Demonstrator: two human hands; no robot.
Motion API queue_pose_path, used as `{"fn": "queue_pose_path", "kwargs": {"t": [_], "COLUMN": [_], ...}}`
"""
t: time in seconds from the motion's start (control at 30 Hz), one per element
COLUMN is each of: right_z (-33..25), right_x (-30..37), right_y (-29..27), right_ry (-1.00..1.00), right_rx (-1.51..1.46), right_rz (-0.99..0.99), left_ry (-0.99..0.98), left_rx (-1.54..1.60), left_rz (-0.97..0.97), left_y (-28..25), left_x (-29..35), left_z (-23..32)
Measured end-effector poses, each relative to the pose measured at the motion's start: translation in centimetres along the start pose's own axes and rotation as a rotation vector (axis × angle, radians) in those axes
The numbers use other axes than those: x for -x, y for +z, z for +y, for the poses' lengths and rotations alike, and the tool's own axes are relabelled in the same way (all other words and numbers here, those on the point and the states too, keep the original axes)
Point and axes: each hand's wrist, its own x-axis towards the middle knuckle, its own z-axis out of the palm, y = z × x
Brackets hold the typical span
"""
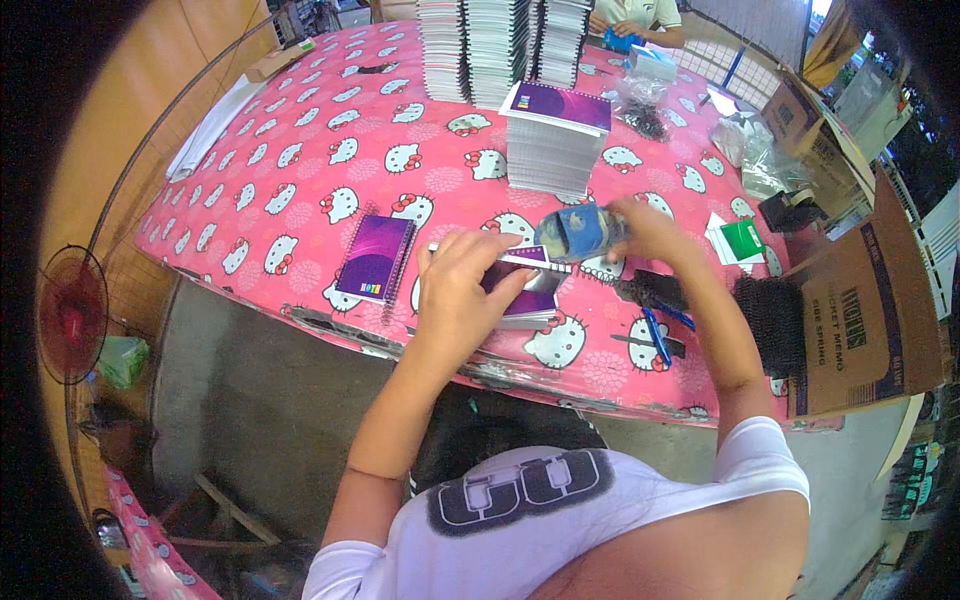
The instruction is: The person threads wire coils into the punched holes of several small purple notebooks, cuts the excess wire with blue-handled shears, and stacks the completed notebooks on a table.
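My left hand point(460, 285) lies over a small stack of purple-covered memo pads point(540, 305) near the table's front edge, thumb and fingers pressing on it. A white strip with a row of holes shows along the pad's top edge. Just right of that, my right hand point(645, 230) has its fingers bent round the side of a blue and pale yellow patterned object point(580, 232) with a dark slot; its kind is unclear. Left of my left hand a purple spiral memo pad point(375, 260) lies flat. Behind my hands stands a tall stack of purple-covered pads point(555, 145).
Tall stacks of spiral notebooks point(500, 50) stand at the back. At right are blue pens point(657, 338), black spiral coils point(770, 320), a green pad point(742, 242) and a cardboard box point(865, 320). Across the pink table point(340, 110) another person point(645, 22) holds something blue.
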Motion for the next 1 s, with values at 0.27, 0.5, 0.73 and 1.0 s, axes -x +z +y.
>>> {"fn": "queue_pose_path", "kwargs": {"t": [0.27, 0.5, 0.73, 1.0], "right_z": [-1.8, -4.4, -5.8, -8.3], "right_x": [-1.4, -0.6, -1.7, -0.8], "right_y": [-2.9, -3.3, -2.5, -2.7], "right_ry": [0.141, 0.098, -0.097, 0.046], "right_rx": [-0.834, -1.460, -0.979, -1.133], "right_rz": [0.217, 0.101, 0.037, 0.194], "left_ry": [-0.001, 0.001, -0.157, -0.160], "left_rx": [0.049, 0.087, 0.163, 0.215], "left_rz": [0.033, 0.004, 0.038, 0.056], "left_y": [0.2, 0.2, -0.7, -0.6], "left_x": [-0.6, -0.6, 0.0, -0.2], "left_z": [-0.4, -0.9, -1.4, -1.7]}}
